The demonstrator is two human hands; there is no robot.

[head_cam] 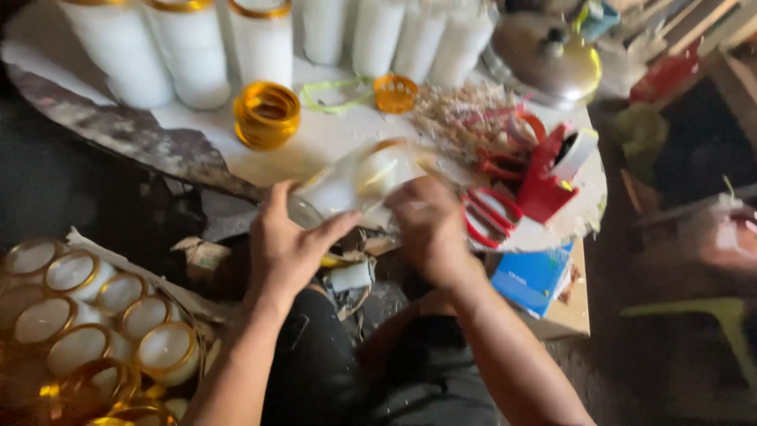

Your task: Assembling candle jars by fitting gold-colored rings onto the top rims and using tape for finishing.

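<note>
A: Cluttered round table [331,142] is being used as the work surface; white candles [193,51] are being kept upright in a row along the far edge, gold rings [266,115] stacked just in front, probably so both are being kept within reach.

B: And the piece in hand?

A: Clear glass candle jar [359,183] is being held tilted on its side at the near table edge, over the lap. Likely being steadied that way so its open end is being presented to the right hand [430,225].

B: Fingers?

A: Left hand [288,244] is being wrapped under the jar's base end, thumb and fingers [341,225] spread around it, clamped on the glass. Right fingers are being curled over the jar's other end, touching it; exact grip cannot be told, motion blur.

B: Nearby?

A: Red scissors [490,214] are lying just right of the right hand. Finished gold-rimmed candles [102,315] are being kept in a box at lower left.
</note>
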